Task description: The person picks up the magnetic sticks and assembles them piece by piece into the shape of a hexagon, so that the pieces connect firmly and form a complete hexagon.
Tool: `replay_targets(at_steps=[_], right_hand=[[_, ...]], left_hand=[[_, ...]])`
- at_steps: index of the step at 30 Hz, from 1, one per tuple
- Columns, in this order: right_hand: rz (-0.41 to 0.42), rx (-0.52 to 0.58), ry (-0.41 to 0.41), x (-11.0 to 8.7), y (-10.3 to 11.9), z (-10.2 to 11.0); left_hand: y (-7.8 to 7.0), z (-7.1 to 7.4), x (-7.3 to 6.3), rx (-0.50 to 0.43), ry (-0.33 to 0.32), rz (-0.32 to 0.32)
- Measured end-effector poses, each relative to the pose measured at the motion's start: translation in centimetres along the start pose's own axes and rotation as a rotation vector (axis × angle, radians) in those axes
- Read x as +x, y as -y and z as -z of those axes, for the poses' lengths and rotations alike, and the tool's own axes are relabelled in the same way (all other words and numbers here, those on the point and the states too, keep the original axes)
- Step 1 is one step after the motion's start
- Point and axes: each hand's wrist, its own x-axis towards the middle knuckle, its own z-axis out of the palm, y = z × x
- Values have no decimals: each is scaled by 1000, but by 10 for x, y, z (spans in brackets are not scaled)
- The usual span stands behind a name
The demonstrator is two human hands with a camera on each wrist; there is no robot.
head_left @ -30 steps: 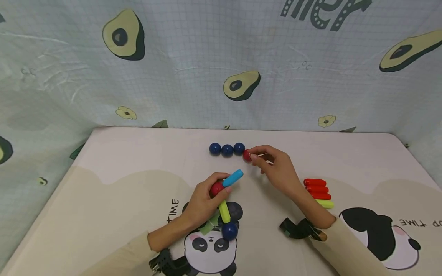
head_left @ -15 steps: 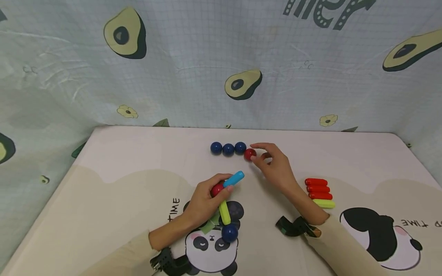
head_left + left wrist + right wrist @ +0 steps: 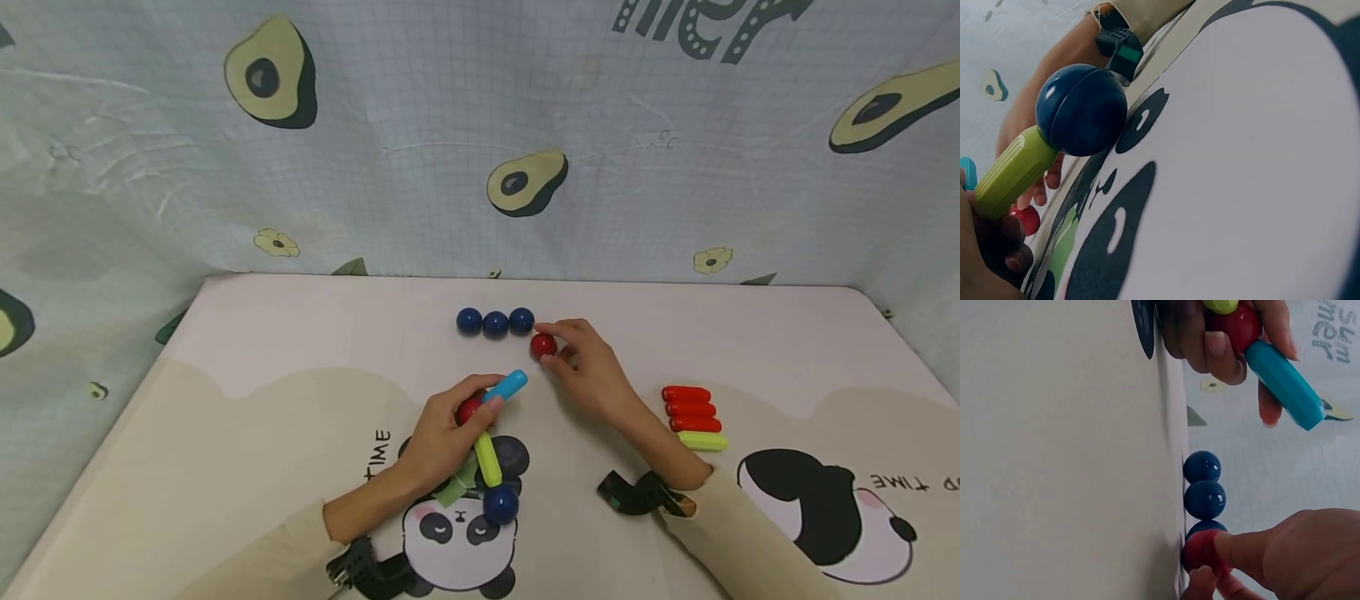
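Note:
My left hand (image 3: 442, 429) grips a joined toy piece by its red ball (image 3: 470, 410). A light-blue stick (image 3: 507, 385) points up and right from that ball. A yellow-green stick (image 3: 488, 460) runs down from it to a dark-blue ball (image 3: 500, 504), low over the printed panda. With thumb and index finger, my right hand (image 3: 592, 371) pinches a second red ball (image 3: 543, 347) on the table. In the right wrist view the thumb lies across this red ball (image 3: 1202, 551), which partly hides one blue ball behind it.
Three dark-blue balls (image 3: 496, 325) sit in a row near the table's back. At the right, beside my forearm, lie three red sticks (image 3: 690, 409) and a yellow-green stick (image 3: 702, 441). A patterned curtain (image 3: 405, 150) hangs behind the table (image 3: 262, 333).
My right index finger lifted off the red ball, then came back onto its far side. The ball has shifted slightly toward me, away from the blue row. My left hand stays nearly still.

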Motion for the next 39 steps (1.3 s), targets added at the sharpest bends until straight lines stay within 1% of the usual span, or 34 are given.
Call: replay_targets(at_steps=[5, 13, 19, 22, 25, 27, 33, 39], right_hand=[[-36, 17, 16, -3, -1, -1], [-51, 39, 24, -3, -3, 0], [-77, 79, 78, -3, -3, 4], [-57, 160, 120, -2, -2, 8], [-15, 241, 159, -1, 0, 14], [19, 272, 178, -1, 2, 17], [104, 269, 199, -2, 4, 24], [137, 221, 201, -4, 6, 25]], left_hand=[[0, -1, 0, -22, 4, 8], [0, 0, 0, -96, 33, -2], [2, -1, 0, -146, 20, 13], [2, 0, 1, -143, 12, 14], [2, 0, 1, -138, 12, 13], [3, 0, 2, -134, 10, 13], [4, 0, 2, -131, 11, 12], [3, 0, 2, -134, 13, 11]])
